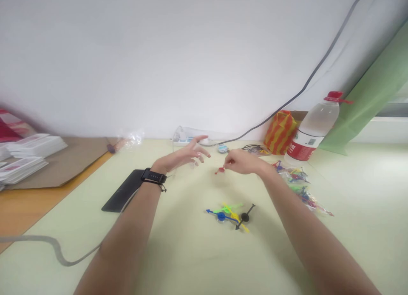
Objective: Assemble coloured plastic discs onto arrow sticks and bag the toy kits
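My right hand (239,161) pinches a small red plastic arrow spinner (221,170), held a little above the pale green tabletop (191,252). My left hand (188,154) is to its left, fingers spread, with a black band on the wrist. Something clear seems to lie under its fingers, too faint to make out. Nearer to me is a loose group of arrow spinners: a blue one (221,217), a yellow one (235,216), a black one (245,217) and a bright green one (226,208), partly overlapping.
Clear bags of coloured spinners (304,193) lie right of my right forearm, before a large water bottle (314,131) and a red-yellow striped bag (279,132). A black flat device (123,192) with a cable is at left. Stacked cards (35,145) rest on cardboard.
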